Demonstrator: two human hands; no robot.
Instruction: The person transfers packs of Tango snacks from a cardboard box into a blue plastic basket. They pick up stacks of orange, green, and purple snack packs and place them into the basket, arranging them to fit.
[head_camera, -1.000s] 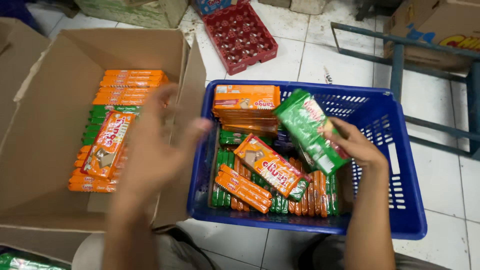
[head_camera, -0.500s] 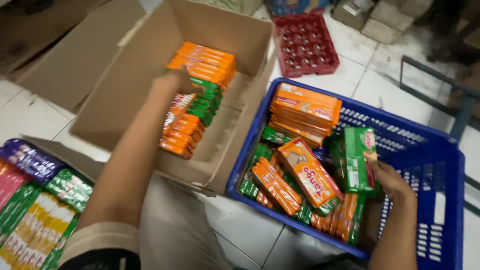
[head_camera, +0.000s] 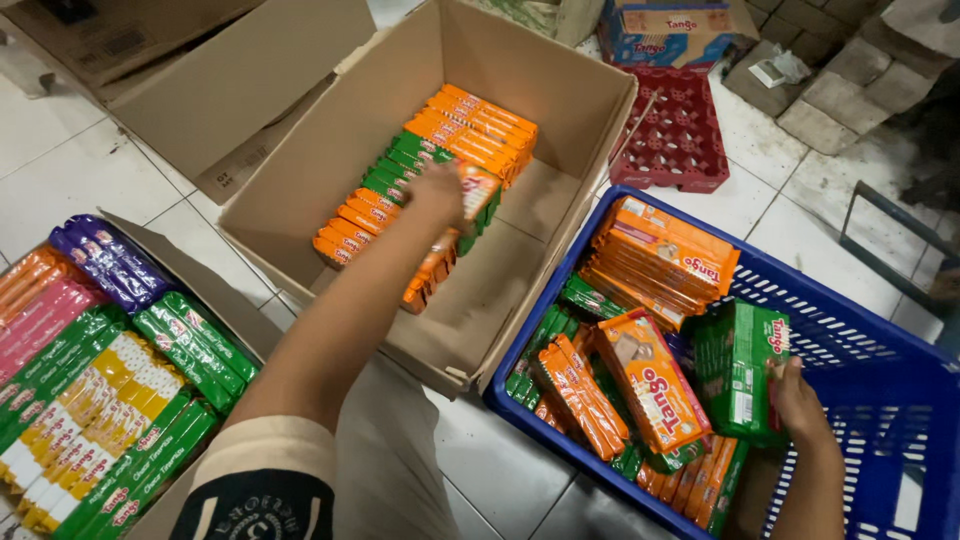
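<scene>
Head view: left hand (head_camera: 437, 197) reaches into the open cardboard box (head_camera: 560, 75), fingers curled around an orange wafer packet (head_camera: 470, 195) at the near end of the packed rows (head_camera: 430, 165). Rows of orange and green packets lie along the box's left wall; the floor by its right wall shows bare cardboard. Right hand (head_camera: 800, 410) rests in the blue plastic basket (head_camera: 880, 350), fingers closed on the edge of an upright green packet (head_camera: 740, 370) near the basket's near edge.
Step judged: placing 1 packet in the box.
Next move calls for seating it flush against the row, then letting go.
Packet look: flat, rectangular, glossy orange wrapper, partly hidden by the hand.
</scene>
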